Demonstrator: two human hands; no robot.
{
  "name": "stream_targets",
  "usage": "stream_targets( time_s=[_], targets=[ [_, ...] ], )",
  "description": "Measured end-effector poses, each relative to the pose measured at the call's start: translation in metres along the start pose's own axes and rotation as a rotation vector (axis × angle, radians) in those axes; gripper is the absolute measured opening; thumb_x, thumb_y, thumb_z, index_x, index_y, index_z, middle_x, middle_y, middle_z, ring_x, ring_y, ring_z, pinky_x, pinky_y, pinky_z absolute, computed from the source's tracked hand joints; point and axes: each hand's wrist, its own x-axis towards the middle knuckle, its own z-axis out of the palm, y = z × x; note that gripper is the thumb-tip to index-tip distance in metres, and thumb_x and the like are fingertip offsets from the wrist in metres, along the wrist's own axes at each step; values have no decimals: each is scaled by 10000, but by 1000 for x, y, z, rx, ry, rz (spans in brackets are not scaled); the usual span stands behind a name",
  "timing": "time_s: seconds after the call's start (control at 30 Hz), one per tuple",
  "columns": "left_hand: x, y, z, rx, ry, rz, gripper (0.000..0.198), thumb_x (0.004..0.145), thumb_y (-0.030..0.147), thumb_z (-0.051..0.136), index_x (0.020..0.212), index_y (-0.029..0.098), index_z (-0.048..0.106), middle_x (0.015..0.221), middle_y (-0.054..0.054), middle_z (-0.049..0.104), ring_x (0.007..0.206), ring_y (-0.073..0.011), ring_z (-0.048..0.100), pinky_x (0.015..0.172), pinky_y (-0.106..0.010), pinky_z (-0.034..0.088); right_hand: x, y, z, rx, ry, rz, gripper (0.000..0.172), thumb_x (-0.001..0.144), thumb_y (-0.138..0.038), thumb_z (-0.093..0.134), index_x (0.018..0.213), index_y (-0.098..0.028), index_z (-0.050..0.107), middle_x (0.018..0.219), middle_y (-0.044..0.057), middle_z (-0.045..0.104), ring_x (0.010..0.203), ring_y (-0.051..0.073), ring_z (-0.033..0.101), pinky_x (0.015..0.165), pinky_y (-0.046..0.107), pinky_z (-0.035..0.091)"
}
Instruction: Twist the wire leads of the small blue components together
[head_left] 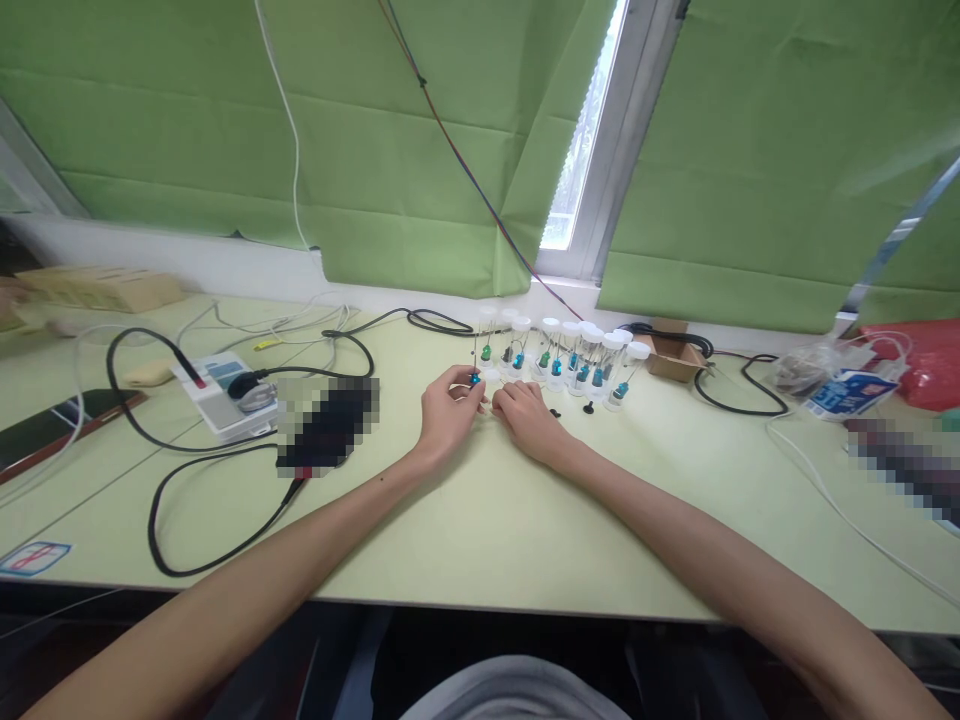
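My left hand [450, 408] is above the middle of the table with its thumb and fingers closed. Pinched in its fingertips is a small blue piece with a thin dark stem [475, 378] pointing up. Close beside it, my right hand [521, 415] has its fingers curled together; whatever they hold is hidden. Just beyond both hands stand several clear tubes with white caps [636, 352], with small green or blue pieces on thin stems inside. Two small black pieces [589, 408] lie by the right hand.
A cardboard box [675, 357] stands behind the tubes at right. On the left are a white power strip [225, 395], a blurred black device [330, 425] and looping black cables [154, 520]. Plastic bags [814, 368] lie at far right. Green blinds [420, 150] hang behind the table.
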Motion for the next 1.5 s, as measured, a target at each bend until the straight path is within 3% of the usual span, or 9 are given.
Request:
stream_targets(
  time_s=[0.23, 0.5, 0.8, 1.23, 1.5],
  targets=[
    [-3, -7, 2, -35, -72, -78, 255, 717, 338, 697, 896, 168, 634, 822, -41, 642, 595, -160, 660, 560, -286, 530, -27, 11, -14, 198, 119, -29, 178, 992, -208, 382, 897, -185, 531, 911, 80, 587, 905, 217, 501, 825, 347, 369],
    [-8, -9, 8, -138, -233, -217, 326, 653, 359, 773, 862, 151, 634, 718, -25, 634, 580, -183, 667, 554, -325, 558, -27, 12, -15, 514, 243, 117, 125, 962, -235, 425, 891, -192, 517, 897, 65, 580, 853, 190, 541, 773, 315, 439],
    [-16, 0, 11, -213, -520, -349, 314, 662, 348, 801, 859, 143, 666, 625, -41, 656, 568, -170, 646, 618, -341, 558, -28, 15, -8, 618, 251, 186, 162, 953, -271, 410, 871, -191, 524, 836, 36, 584, 774, 164, 545, 731, 293, 443],
    [-15, -3, 7, -304, -620, -449, 360, 702, 292, 798, 986, 115, 666, 777, -84, 692, 759, -189, 689, 805, -362, 549, -30, 15, -10, 616, 207, 156, 130, 954, -232, 404, 845, -203, 469, 810, 20, 548, 731, 156, 503, 685, 285, 394],
    [-16, -1, 7, -228, -597, -422, 432, 675, 343, 813, 1004, 105, 667, 738, -63, 685, 696, -192, 697, 815, -387, 542, -31, 15, -12, 583, 153, 107, 164, 977, -266, 377, 848, -204, 458, 820, 27, 538, 737, 160, 495, 690, 293, 397]
  ],
)
